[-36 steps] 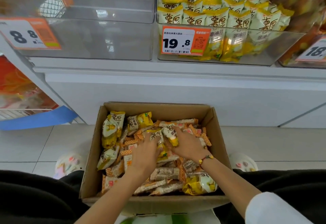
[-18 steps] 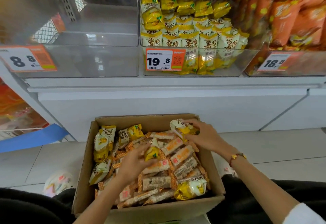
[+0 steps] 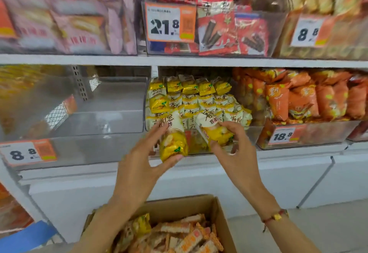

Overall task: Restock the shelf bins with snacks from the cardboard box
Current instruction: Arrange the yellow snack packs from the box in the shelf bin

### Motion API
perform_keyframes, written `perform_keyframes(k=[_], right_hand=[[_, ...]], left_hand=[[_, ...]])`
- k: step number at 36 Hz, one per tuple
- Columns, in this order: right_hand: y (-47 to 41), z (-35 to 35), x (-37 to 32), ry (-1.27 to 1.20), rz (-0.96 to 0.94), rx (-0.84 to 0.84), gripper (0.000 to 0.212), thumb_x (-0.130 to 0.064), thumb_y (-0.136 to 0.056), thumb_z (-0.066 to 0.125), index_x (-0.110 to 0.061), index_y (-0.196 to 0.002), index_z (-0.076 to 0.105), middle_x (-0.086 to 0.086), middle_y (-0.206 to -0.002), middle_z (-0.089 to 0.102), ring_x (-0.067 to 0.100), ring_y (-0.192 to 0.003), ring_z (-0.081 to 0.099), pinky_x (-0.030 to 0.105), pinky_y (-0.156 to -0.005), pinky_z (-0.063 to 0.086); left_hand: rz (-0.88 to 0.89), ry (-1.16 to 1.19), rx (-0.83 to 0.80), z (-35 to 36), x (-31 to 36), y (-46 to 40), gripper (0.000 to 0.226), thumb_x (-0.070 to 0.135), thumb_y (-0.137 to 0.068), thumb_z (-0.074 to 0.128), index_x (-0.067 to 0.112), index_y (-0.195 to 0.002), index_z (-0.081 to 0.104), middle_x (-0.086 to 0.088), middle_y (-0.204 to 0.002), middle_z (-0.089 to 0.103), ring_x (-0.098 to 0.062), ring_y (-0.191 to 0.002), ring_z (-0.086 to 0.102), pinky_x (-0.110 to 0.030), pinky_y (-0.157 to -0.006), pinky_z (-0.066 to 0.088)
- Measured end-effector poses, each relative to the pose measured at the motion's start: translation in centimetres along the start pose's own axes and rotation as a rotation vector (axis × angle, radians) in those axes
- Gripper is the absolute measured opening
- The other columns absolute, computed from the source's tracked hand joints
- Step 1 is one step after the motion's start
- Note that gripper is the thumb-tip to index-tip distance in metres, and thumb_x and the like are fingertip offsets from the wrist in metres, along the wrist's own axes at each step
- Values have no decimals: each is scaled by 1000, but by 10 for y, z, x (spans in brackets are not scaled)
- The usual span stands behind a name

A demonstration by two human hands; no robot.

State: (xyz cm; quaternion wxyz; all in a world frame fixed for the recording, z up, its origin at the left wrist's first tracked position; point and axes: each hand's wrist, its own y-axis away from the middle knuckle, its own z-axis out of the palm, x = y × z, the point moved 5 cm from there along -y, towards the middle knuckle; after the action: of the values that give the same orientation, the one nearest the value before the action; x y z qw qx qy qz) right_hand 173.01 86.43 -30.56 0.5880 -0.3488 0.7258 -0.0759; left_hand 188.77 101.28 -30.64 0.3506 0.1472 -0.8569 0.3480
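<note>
My left hand [image 3: 139, 165] grips a yellow-and-white snack packet [image 3: 173, 139], raised in front of the middle clear shelf bin [image 3: 247, 133]. My right hand [image 3: 235, 151] pinches a second yellow snack packet [image 3: 215, 131] beside it, right at the bin's front wall. That bin holds several rows of the same yellow packets [image 3: 191, 101]. Below my arms the open cardboard box [image 3: 221, 213] stands on the floor, holding yellow packets and orange-striped bars [image 3: 179, 236].
An almost bare clear bin [image 3: 89, 117] with an 8.8 price tag [image 3: 27, 153] sits to the left. Orange bags fill the bin [image 3: 308, 101] at right, tagged 18.8. The upper shelf carries pink, red and tan packs. White base panel below the shelf.
Both hands lifted out of the box, each with a yellow packet, up to the middle bin. The view tilted upward, so the upper shelf now shows.
</note>
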Motion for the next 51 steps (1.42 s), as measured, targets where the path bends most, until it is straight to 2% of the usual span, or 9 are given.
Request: perform_keyframes(k=[5, 9, 14, 19, 27, 34, 37, 42, 51], right_hand=[[-58, -3, -3, 186, -110, 140, 38, -23, -81, 70, -32, -115, 55, -19, -111, 57, 7, -105, 47, 11, -78, 36], [-108, 7, 0, 219, -116, 203, 35, -31, -81, 70, -33, -112, 55, -17, -82, 55, 19, -94, 54, 33, -71, 44], [-150, 47, 21, 351, -74, 90, 42, -35, -83, 70, -21, -120, 54, -1, -75, 59, 17, -70, 53, 31, -64, 43], [-151, 79, 33, 521, -53, -261, 50, -30, -87, 61, -26, -135, 49, 13, -119, 58, 34, -113, 51, 38, -89, 45], [-159, 77, 44, 578, -21, -424, 83, -26, -83, 71, -33, -150, 22, 14, -139, 42, 32, -122, 47, 35, -93, 43], [-170, 77, 45, 516, -42, -501, 75, -29, -82, 75, -21, -145, 35, 7, -130, 57, 21, -106, 58, 32, -87, 48], [-172, 70, 52, 501, -3, -598, 77, -34, -83, 73, -25, -148, 32, 5, -146, 43, 25, -133, 39, 40, -107, 38], [-166, 62, 42, 438, -65, -563, 73, -29, -85, 71, -31, -148, 33, 1, -152, 33, 21, -142, 24, 33, -114, 22], [-152, 79, 28, 593, -319, -501, 54, -23, -95, 58, -31, -145, 39, 4, -149, 41, 24, -139, 36, 42, -109, 37]], left_hand=[[160, -327, -77, -3, 29, -75, 76, 63, -69, 58, 45, -140, 37, 18, -150, 30, -14, -125, 52, -39, -101, 46], [159, -569, -199, 9, 24, -137, 74, 58, -79, 63, 42, -144, 33, 14, -156, 24, -21, -133, 43, -39, -103, 39], [150, -865, -328, 36, -10, -177, 66, 58, -86, 55, 31, -144, 37, 2, -146, 44, -24, -135, 36, -36, -107, 28], [124, -851, -327, 41, -35, -180, 66, 62, -91, 43, 32, -148, 29, 1, -148, 40, -22, -139, 28, -40, -113, 22], [226, -756, -353, 31, -36, -167, 79, 41, -85, 68, 33, -150, 24, 6, -155, 28, -17, -142, 26, -36, -114, 26], [156, -705, -411, 25, -28, -177, 71, 22, -85, 69, 35, -146, 33, 7, -150, 37, -21, -135, 37, -40, -102, 41], [130, -672, -414, 24, -30, -183, 71, 22, -84, 70, 38, -144, 35, 5, -147, 41, -23, -133, 39, -41, -100, 42], [163, -614, -434, 25, -33, -179, 77, 28, -80, 75, 30, -146, 34, 1, -148, 39, -20, -136, 34, -36, -103, 36], [124, -711, -180, -3, -22, -164, 44, 40, -91, 61, 35, -134, 51, 5, -134, 57, -24, -121, 53, -38, -89, 44]])
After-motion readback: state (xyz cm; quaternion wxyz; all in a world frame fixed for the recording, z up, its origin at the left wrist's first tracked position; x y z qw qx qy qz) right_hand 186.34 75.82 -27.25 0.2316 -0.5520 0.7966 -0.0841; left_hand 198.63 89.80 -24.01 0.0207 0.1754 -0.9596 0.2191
